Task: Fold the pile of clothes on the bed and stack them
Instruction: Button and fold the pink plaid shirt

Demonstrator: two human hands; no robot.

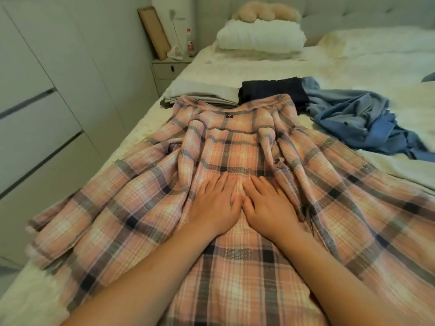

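Observation:
A pink plaid shirt (235,147) lies spread open on the bed, collar away from me, with wrinkles running down its middle. My left hand (216,205) and my right hand (268,205) lie flat side by side on the centre of the shirt, fingers straight, thumbs touching. Behind the collar sit a folded grey garment (200,92) and a folded dark navy garment (273,89). A crumpled blue garment (360,118) lies unfolded to the right of the shirt.
The white bed (353,57) stretches back to a folded white blanket (259,37) and a plush toy (266,11) at the headboard. On the left are white wardrobe doors (47,90) and a nightstand (169,69) with a bottle.

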